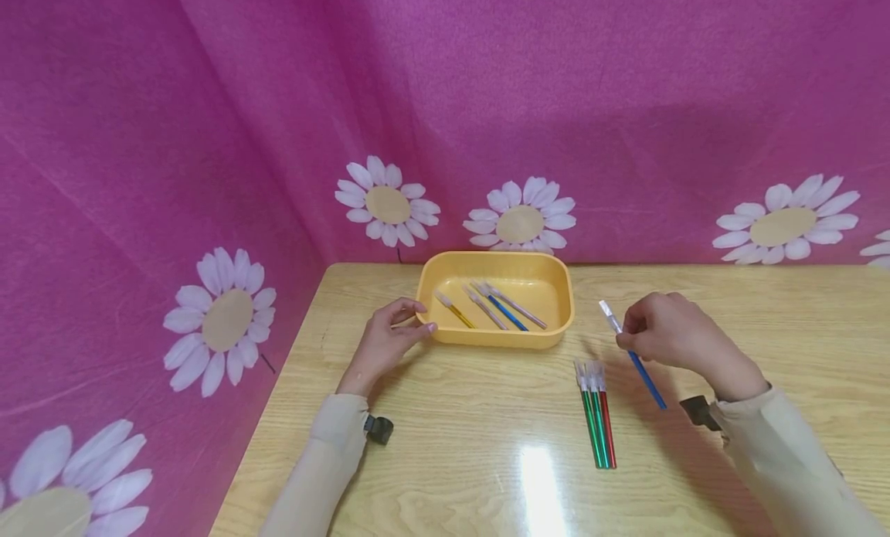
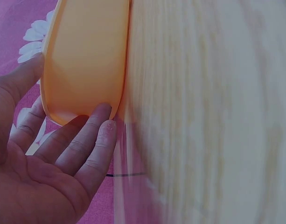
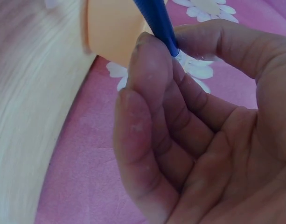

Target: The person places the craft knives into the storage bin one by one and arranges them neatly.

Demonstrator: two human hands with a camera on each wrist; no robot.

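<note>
My right hand pinches a blue-handled paintbrush between thumb and fingertips, near its pale head. The brush slants, head up and to the left, over the table right of the tray. In the right wrist view, the blue handle rises from the pinch. My left hand touches the left end of a yellow plastic tray, its thumb at the near corner and relaxed fingers along the end wall. Inside the tray lie several paintbrushes, among them a yellow one and a blue one.
On the wooden table, two green paintbrushes and a red one lie side by side, heads away from me, left of my right hand. A purple flowered cloth hangs behind the table and along its left side.
</note>
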